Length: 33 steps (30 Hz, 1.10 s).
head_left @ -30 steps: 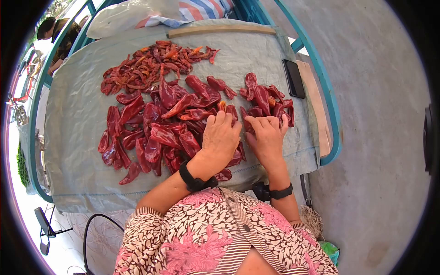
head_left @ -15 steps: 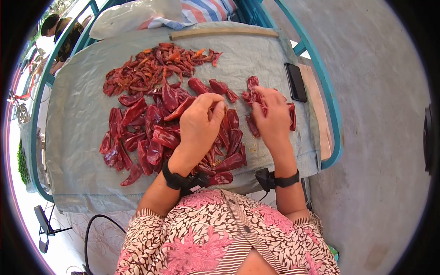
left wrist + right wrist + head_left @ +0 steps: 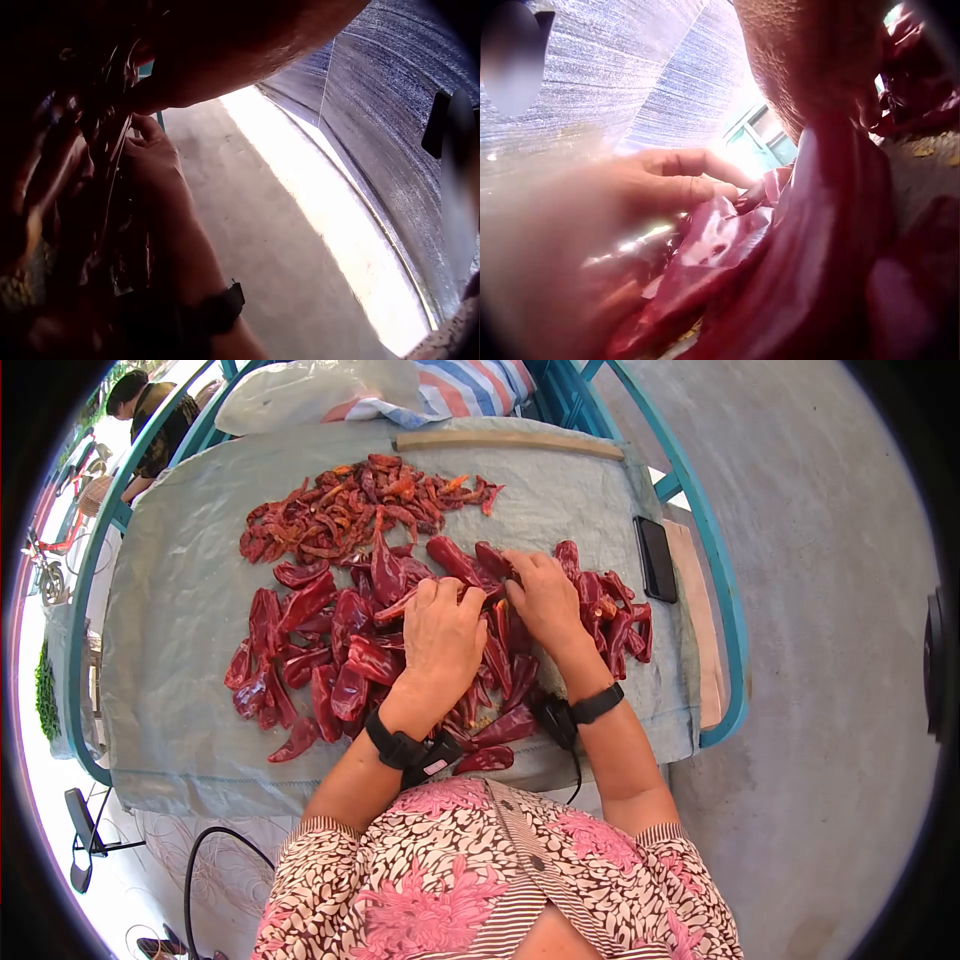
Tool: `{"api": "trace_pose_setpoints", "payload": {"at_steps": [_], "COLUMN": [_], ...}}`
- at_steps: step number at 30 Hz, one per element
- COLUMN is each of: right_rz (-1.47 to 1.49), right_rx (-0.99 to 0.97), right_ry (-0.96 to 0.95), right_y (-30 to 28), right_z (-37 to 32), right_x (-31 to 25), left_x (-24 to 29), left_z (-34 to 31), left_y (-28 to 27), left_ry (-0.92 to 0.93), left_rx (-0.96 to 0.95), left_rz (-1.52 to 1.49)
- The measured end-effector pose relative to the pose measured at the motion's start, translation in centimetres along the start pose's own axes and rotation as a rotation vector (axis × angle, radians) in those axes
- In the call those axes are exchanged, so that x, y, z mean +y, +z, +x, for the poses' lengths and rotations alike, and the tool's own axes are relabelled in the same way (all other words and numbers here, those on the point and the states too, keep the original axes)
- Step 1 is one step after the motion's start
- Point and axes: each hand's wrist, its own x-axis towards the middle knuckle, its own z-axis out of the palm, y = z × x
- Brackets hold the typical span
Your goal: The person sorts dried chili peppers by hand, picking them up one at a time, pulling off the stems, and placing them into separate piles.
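My left hand lies over the middle of a heap of large dried red peppers, fingers bent down. In the right wrist view, its thumb and forefinger pinch a shiny, wrinkled pepper. My right hand is just to the right, its thumb and fingers bent around the end of a dark red pepper at the heap's upper right edge. A smaller group of peppers lies beyond the right wrist. In the left wrist view, the right hand shows with curled fingers.
Smaller shrivelled peppers are piled at the back. A black phone and a wooden strip lie on the grey sheet. Teal metal rails border it. Another person is at the far left.
The right hand went from the right-hand group, lifted off it, and moved left to the main heap's edge. The left hand shifted left, then slightly right, staying over the heap.
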Motion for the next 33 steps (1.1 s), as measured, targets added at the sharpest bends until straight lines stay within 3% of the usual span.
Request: {"api": "trace_pose_setpoints", "payload": {"at_steps": [6, 17, 20, 23, 26, 33], "right_rz": [-0.003, -0.165, -0.142, -0.098, -0.163, -0.241], "right_rx": [0.102, 0.235, 0.296, 0.237, 0.19, 0.126], "right_ry": [0.047, 0.232, 0.096, -0.025, -0.025, -0.016], "right_y": [-0.7, -7.6, -6.8, -4.8, -2.7, -0.8], "right_z": [-0.4, -3.0, -2.7, -1.8, -0.8, 0.1], "right_x": [-0.2, 0.2, 0.2, -0.7, -1.3, 0.1], "left_x": [-0.3, 0.0, -0.4, -0.1, 0.0, 0.9], "left_z": [0.3, 0.1, -0.1, -0.1, 0.0, 0.5], "left_y": [0.6, 0.9, 1.6, 1.1, 0.4, -0.3], "left_ry": [-0.036, -0.045, 0.014, -0.003, -0.023, -0.019], "left_rx": [-0.009, 0.048, 0.069, -0.014, -0.049, 0.2], "left_rz": [0.065, 0.092, 0.099, 0.108, 0.084, -0.109]}}
